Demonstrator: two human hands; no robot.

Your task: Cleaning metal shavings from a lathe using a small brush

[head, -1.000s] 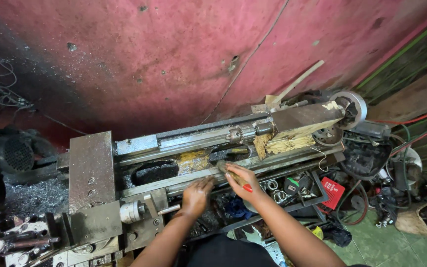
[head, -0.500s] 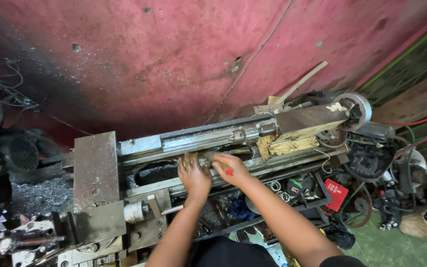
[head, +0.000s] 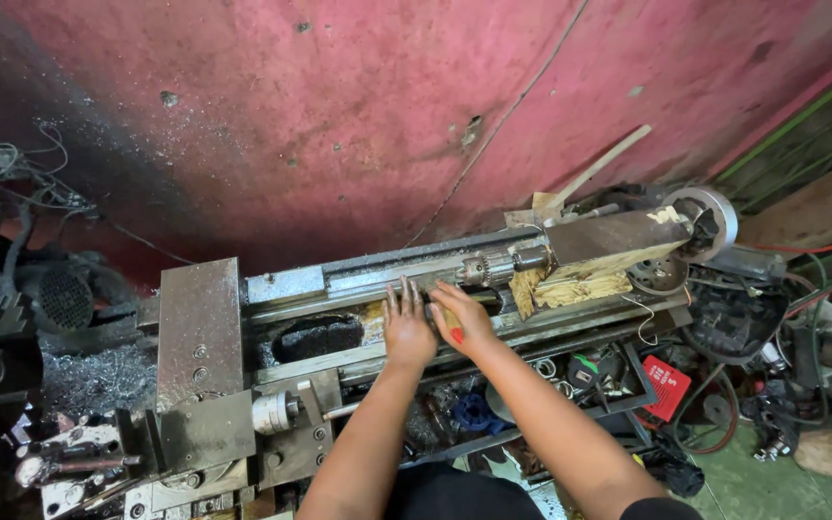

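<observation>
Both hands, the left hand and right hand, lie flat and empty, fingers spread, on the lathe bed beside the drill chuck.

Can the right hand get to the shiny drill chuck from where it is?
Probably yes. The right hand lies flat on the lathe bed, and the drill chuck sits just beyond its fingertips with nothing between them.

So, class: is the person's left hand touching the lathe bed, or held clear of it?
Touching. The head view shows the left hand lying flat, fingers spread, on the lathe bed, with no gap visible beneath the palm. The right hand rests beside it.
</observation>
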